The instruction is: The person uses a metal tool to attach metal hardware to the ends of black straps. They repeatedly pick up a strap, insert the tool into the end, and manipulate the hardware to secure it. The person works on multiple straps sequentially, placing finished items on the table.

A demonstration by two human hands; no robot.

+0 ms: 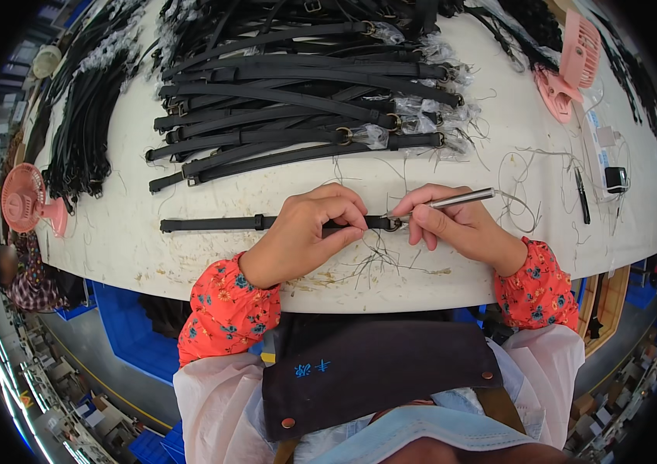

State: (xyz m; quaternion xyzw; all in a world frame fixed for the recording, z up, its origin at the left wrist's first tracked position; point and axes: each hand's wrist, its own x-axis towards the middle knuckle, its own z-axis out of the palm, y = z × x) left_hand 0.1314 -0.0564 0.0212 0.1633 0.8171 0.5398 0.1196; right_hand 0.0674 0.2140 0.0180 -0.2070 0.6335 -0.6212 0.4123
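One black strap (216,224) with a small metal buckle lies crosswise on the white table in front of me. My left hand (309,232) is closed on this strap near its buckle end, thumb and forefinger pinched together. From the other side, my right hand (452,224) grips a slim silver pen-shaped tool (464,199) with a thin cord at its back end. The tool's tip is close to the buckle, partly hidden by my fingers. Loose dark threads (379,255) are scattered on the table just below the strap's buckle end.
A heap of black buckled straps (290,100), some ends wrapped in clear plastic, covers the far middle. More straps (85,131) hang together at the left. Pink fans (23,197) stand at both sides. A black pen (582,196) and a power strip (599,147) lie at the right.
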